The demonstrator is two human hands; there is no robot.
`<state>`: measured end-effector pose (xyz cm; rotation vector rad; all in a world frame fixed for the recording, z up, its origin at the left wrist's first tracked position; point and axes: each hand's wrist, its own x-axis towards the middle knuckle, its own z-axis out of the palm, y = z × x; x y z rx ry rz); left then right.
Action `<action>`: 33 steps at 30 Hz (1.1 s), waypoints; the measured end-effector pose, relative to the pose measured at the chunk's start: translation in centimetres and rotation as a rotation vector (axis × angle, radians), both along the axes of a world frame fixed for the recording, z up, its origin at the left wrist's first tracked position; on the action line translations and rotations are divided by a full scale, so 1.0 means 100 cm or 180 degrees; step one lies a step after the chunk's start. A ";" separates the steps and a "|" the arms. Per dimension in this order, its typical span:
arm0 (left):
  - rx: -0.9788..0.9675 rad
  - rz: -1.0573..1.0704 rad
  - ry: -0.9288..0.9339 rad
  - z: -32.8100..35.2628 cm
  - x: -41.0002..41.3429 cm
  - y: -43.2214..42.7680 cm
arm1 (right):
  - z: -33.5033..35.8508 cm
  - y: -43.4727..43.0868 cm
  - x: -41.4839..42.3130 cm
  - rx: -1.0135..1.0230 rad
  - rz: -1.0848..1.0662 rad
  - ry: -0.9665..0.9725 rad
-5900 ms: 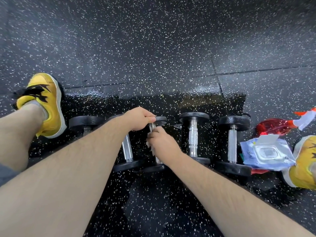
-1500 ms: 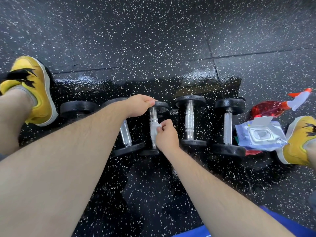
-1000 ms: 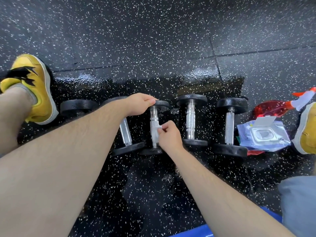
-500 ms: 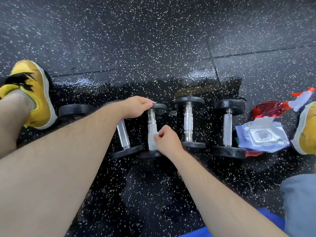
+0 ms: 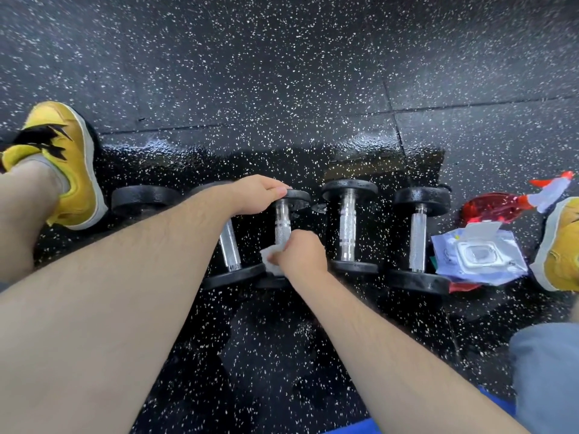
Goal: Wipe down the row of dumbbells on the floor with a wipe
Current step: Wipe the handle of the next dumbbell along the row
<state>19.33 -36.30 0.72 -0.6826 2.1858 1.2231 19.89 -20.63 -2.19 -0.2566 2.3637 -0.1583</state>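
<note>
Several black dumbbells with chrome handles lie side by side on the speckled black floor. My left hand (image 5: pixel 258 195) grips the far head of the middle dumbbell (image 5: pixel 282 220). My right hand (image 5: pixel 300 256) is closed on a white wipe (image 5: pixel 270 260), pressed to the near end of that dumbbell's handle by the near head. To its left lie a dumbbell (image 5: pixel 230 245) partly under my left forearm and another (image 5: pixel 144 198) near my left shoe. Two more dumbbells (image 5: pixel 347 227) (image 5: pixel 418 239) lie to the right.
An open pack of wipes (image 5: pixel 479 255) lies right of the row, over a red spray bottle (image 5: pixel 498 208) with a white nozzle. My yellow shoes (image 5: pixel 65 164) (image 5: pixel 560 245) flank the row. A blue mat edge (image 5: pixel 369 427) shows at the bottom. The floor beyond the row looks wet.
My right hand has slid the wipe down the middle dumbbell's handle toward its near head. My left hand has stayed on the far head.
</note>
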 end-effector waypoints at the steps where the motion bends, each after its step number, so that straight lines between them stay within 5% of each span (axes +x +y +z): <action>1: -0.0005 -0.0004 0.0012 0.000 0.000 0.001 | 0.001 -0.004 -0.002 0.0067 0.0003 -0.0012; 6: -0.0047 -0.0117 0.0053 -0.001 -0.003 -0.001 | 0.011 -0.004 -0.009 0.0520 0.0486 -0.0691; 11: -0.0066 -0.0138 0.0043 -0.005 -0.003 -0.001 | 0.016 0.012 -0.026 0.0361 0.0912 -0.0674; 24: -0.0288 -0.0498 -0.0197 0.003 -0.005 -0.005 | 0.014 -0.001 -0.001 0.0149 0.0282 -0.0360; 33: -0.0984 -0.1299 -0.0264 0.012 -0.017 0.003 | 0.012 0.003 -0.004 -0.0839 -0.0860 -0.0066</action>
